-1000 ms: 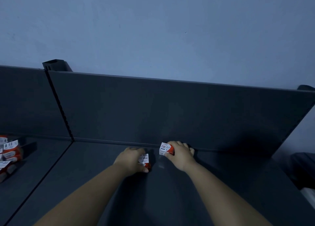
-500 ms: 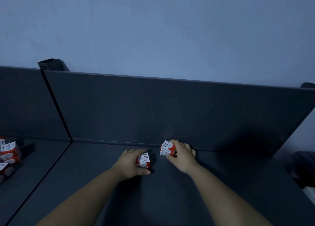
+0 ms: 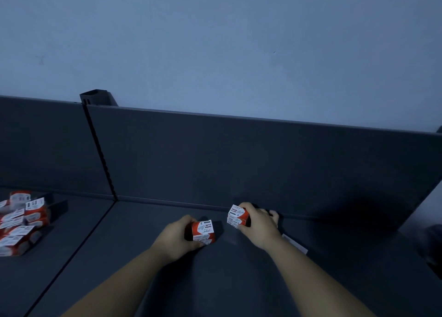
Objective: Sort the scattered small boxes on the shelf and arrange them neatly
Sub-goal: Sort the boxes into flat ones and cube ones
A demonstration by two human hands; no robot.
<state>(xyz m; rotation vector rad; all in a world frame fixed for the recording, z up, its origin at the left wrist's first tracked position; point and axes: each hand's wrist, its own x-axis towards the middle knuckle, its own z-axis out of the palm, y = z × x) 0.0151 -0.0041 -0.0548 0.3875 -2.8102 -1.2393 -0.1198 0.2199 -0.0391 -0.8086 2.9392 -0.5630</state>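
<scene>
Your left hand (image 3: 175, 241), palm down, curls round a paper-clip box (image 3: 203, 230) on the shelf (image 3: 239, 283), label up, long axis running left to right. Just right of it, your right hand (image 3: 259, 223) grips a second box (image 3: 237, 216) near the back panel (image 3: 263, 163), tilted, label facing left. A heap of boxes (image 3: 21, 223) lies far left.

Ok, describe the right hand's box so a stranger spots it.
On the dark shelf, look where the right bay's deck meets the back panel. The right hand grips a red-and-white paper-clip box there; the left hand holds its twin nearer the front, further left.
</scene>
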